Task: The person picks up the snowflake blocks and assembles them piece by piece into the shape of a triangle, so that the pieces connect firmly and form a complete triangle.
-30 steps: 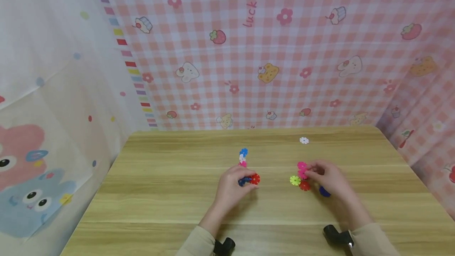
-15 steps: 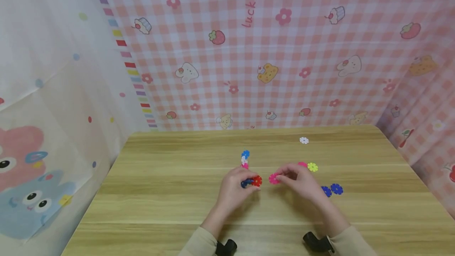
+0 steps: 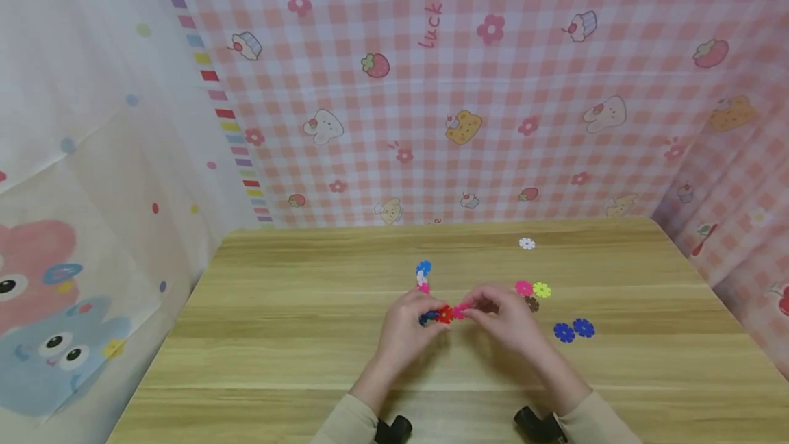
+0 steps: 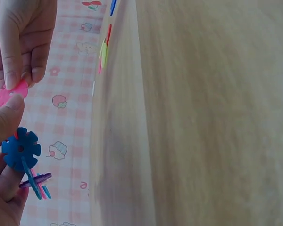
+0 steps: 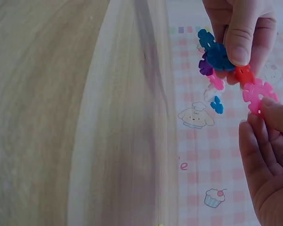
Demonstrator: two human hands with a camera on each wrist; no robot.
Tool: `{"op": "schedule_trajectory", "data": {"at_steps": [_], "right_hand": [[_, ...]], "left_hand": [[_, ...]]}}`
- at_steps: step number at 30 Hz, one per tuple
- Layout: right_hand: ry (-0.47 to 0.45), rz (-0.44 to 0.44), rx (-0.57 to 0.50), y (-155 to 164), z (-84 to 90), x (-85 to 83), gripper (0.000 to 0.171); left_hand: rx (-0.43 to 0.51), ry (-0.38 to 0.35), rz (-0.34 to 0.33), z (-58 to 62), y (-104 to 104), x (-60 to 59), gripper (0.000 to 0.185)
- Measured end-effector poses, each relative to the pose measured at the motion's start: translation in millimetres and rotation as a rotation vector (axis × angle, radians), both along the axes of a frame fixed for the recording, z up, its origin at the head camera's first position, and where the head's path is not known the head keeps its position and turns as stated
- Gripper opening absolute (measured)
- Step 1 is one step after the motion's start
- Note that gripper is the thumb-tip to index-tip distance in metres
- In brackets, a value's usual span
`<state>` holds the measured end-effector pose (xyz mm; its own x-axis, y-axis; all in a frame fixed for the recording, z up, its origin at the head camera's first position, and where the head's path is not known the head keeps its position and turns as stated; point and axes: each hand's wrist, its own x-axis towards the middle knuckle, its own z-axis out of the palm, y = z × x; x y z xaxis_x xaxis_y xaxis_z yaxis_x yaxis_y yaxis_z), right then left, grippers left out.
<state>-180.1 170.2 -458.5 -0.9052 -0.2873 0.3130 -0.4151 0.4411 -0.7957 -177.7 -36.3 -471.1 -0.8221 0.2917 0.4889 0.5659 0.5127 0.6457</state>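
Soft light, faint shadows, perhaps slight blur

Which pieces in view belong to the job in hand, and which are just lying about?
In the job:
multicoloured chain, held by the left hand
pink disc, pinched by the right hand

Lying on the table, perhaps spares:
white disc
second pink disc
yellow disc
partly hidden disc
two blue discs

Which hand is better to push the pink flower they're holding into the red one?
Probably the right hand: it pinches the pink flower right beside the red flower. The left hand seems better for steadying, since it holds the chain with the red flower.
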Motion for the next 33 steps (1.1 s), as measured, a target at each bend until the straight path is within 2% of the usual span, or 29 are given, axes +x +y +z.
{"op": "schedule_trajectory", "data": {"at_steps": [8, 12, 20, 28, 33], "right_hand": [[0.139, -0.015, -0.016, -6.2, 1.1, 1.2, 0.02], [0.159, -0.044, -0.022, -7.6, 1.7, 2.4, 0.021], [0.166, -0.039, -0.084, -8.6, -0.3, 2.5, 0.02], [0.067, -0.056, -0.062, -5.8, -4.0, 2.3, 0.019], [0.1, -0.081, -0.058, -5.5, -7.6, 2.7, 0.019]], "left_hand": [[0.056, 0.016, 0.013, 0.0, 4.0, 2.9, 0.029], [0.083, 0.006, 0.026, 0.0, 5.4, 3.5, 0.028], [0.088, 0.0, 0.024, 4.2, 6.2, 4.2, 0.027], [0.062, 0.018, -0.02, 4.6, 0.6, 0.2, 0.03], [0.033, 0.056, -0.036, 5.3, -1.5, -0.5, 0.037]]}}
